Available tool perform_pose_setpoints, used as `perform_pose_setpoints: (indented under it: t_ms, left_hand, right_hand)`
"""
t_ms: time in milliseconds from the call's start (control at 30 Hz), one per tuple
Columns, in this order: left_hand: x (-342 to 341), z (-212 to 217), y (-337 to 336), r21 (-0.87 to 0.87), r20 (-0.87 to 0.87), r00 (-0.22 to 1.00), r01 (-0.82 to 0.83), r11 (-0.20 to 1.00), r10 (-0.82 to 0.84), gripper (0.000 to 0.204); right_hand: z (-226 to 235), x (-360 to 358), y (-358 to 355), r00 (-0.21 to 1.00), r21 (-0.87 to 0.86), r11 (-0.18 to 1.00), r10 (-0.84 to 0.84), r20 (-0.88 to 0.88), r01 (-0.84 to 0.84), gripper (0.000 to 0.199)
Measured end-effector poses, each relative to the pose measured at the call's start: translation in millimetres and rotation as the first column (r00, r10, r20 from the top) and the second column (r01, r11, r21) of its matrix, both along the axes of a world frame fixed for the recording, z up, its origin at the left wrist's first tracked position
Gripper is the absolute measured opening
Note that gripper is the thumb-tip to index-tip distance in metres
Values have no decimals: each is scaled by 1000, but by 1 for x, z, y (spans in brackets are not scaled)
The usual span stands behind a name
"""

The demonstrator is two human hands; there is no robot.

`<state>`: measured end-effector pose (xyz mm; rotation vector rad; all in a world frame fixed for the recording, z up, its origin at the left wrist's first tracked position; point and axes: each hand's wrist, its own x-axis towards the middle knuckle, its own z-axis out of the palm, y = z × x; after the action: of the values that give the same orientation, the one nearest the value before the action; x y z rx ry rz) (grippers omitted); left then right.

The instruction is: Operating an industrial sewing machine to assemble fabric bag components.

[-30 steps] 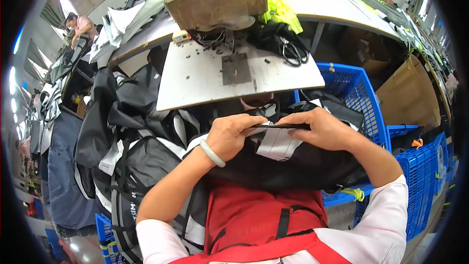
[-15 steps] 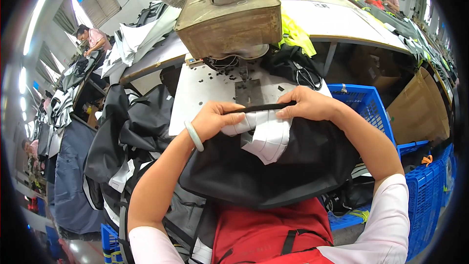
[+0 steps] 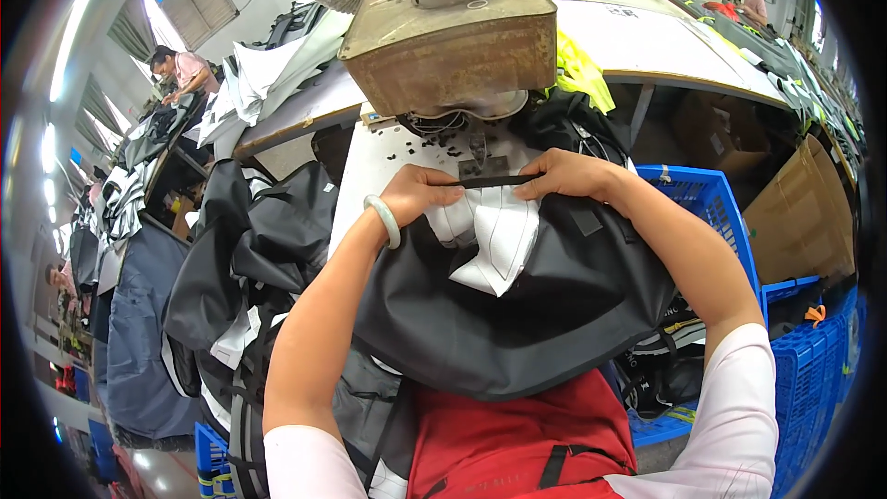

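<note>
A large black coated-fabric piece (image 3: pixel 517 342) hangs in front of me, with a white lined flap (image 3: pixel 504 240) showing at its upper edge. My left hand (image 3: pixel 414 199) pinches that edge between thumb and fingers; a pale bangle circles the wrist. On the other side of the flap, my right hand (image 3: pixel 568 174) pinches the same black edge. Just beyond the held edge are the metal plate and needle area (image 3: pixel 480 164) of a sewing machine. Its boxy, worn brown head cover (image 3: pixel 453 46) stands above a white work surface (image 3: pixel 370 152) scattered with small black scraps.
Black fabric pieces (image 3: pixel 277 240) pile up at the left. Blue plastic crates (image 3: pixel 711 203) and a cardboard sheet (image 3: pixel 802 212) stand at the right. Yellow fabric (image 3: pixel 580 74) lies behind the machine. A co-worker (image 3: pixel 185 74) bends over work at the far left; another sits far right.
Both hands have moved the fabric's edge forward, closer to the machine's needle area. The white flap now hangs straighter below the edge, and both pinches stay closed.
</note>
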<state>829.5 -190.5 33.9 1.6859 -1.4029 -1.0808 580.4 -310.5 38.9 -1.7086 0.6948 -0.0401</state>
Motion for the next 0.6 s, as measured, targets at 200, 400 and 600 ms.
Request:
perform_pose_setpoints:
  t_ms: [200, 400, 600]
  left_hand:
    - [4, -5, -12, -19, 37, 999, -14, 1000, 14, 32]
    - [5, -3, -16, -69, 23, 1000, -8, 998, 10, 29]
    - [9, -6, -19, -64, -37, 999, -34, 997, 32, 29]
  right_hand:
    - [-4, 3, -12, 1000, 62, 998, 14, 11, -15, 39]
    - [-6, 3, -20, 998, 68, 996, 47, 43, -50, 42]
    - [-2, 8, -21, 999, 46, 998, 31, 44, -33, 38]
